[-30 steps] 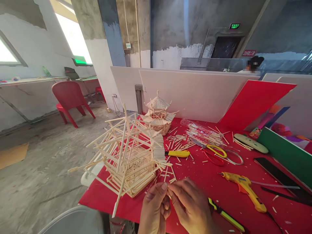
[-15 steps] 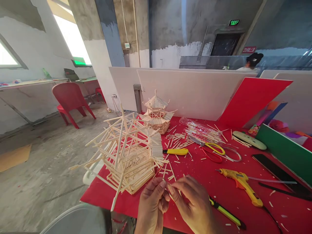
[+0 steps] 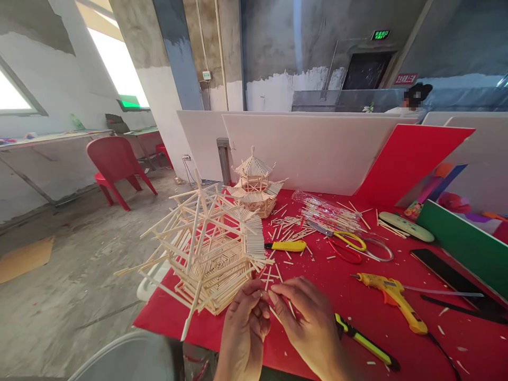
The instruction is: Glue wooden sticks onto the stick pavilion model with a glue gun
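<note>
My left hand (image 3: 246, 320) is closed, thumb and fingertips pressed together over a tiny pale piece that I cannot make out. Facing it, my right hand (image 3: 304, 315) also pinches with thumb and index finger; whatever lies between them is hidden. Both sets of fingertips nearly meet above the red tabletop (image 3: 286, 352). Just beyond and left of them stands an open frame of wooden sticks (image 3: 198, 248), partly roofed with a row of short sticks (image 3: 254, 235). Behind it is a smaller stick pagoda (image 3: 254, 182) with tiered roofs.
Right of my hands lie a green-yellow cutter (image 3: 367, 341) and a yellow glue gun (image 3: 392, 296). Farther back are a yellow utility knife (image 3: 288, 246), scissors (image 3: 345, 238), loose sticks (image 3: 291, 227) and a bag of sticks (image 3: 333, 211). White boards (image 3: 309, 153) wall off the back.
My hands have shifted slightly up and left, and their fingertips have drawn a little apart. The stick structures and tools stay where they were.
</note>
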`<state>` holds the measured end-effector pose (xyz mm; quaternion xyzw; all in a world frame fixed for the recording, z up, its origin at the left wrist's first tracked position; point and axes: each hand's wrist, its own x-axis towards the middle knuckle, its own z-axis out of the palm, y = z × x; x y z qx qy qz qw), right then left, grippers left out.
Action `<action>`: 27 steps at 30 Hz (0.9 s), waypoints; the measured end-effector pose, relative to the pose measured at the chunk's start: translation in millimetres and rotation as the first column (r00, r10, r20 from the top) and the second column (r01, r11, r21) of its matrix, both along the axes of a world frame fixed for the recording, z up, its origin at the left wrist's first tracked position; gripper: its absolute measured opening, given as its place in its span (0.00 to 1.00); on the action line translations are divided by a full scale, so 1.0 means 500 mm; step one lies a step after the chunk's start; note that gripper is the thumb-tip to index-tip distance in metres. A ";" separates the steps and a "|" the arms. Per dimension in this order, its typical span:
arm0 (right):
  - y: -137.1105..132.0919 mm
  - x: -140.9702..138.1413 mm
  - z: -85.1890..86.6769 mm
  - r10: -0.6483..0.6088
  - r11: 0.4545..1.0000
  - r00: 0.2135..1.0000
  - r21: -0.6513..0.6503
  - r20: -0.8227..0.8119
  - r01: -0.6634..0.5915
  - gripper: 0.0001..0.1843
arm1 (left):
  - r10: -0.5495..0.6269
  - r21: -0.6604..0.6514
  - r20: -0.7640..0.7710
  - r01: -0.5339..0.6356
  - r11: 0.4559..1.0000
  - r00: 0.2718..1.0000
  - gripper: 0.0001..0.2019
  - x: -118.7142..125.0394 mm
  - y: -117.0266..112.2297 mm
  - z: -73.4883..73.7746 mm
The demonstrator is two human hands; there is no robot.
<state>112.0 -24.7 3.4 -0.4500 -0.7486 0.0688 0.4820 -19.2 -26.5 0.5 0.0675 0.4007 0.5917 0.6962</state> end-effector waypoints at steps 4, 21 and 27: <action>0.019 -0.012 0.012 -0.058 0.997 0.998 0.043 -0.038 0.059 0.06 | 0.018 0.003 0.029 -0.019 1.000 0.999 0.16 -0.004 0.007 0.009; 0.041 -0.034 0.005 -0.182 0.977 0.946 -0.154 -0.269 0.144 0.05 | 0.179 0.162 -0.176 -0.151 0.975 0.968 0.16 -0.002 0.047 0.033; 0.058 -0.035 0.001 -0.211 0.888 0.777 -0.449 -0.594 -0.102 0.20 | 0.178 0.182 -0.198 -0.142 0.973 0.964 0.15 -0.005 0.053 0.034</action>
